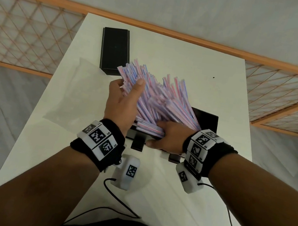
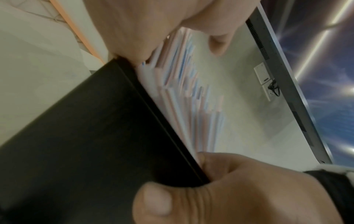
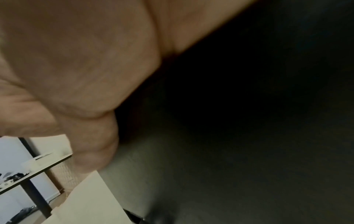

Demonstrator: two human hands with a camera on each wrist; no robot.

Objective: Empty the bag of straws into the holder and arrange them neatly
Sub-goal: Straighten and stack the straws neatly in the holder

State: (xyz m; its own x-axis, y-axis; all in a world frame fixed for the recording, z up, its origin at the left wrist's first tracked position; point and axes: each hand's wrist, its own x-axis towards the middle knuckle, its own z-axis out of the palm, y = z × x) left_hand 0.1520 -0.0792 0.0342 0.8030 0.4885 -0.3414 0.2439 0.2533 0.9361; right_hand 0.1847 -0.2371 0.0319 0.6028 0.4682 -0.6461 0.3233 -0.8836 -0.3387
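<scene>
A thick bunch of pink-and-blue striped straws (image 1: 158, 98) fans up and to the left out of a black holder (image 1: 207, 121) at the middle of the white table (image 1: 209, 79). My left hand (image 1: 129, 85) grips the bunch's upper left side, thumb on top. My right hand (image 1: 157, 134) pinches the holder's near wall, thumb outside and fingers inside against the straws' lower ends. The left wrist view shows the black holder wall (image 2: 95, 136), blurred straws (image 2: 182, 91) and the right hand (image 2: 229, 189). The right wrist view is mostly my palm (image 3: 76, 75) and dark holder.
An empty clear plastic bag (image 1: 76, 90) lies flat on the table to the left. A black lid (image 1: 115, 51) lies at the back left. A wooden lattice fence (image 1: 29, 32) runs behind the table. Black cables (image 1: 118, 203) trail over the near table edge.
</scene>
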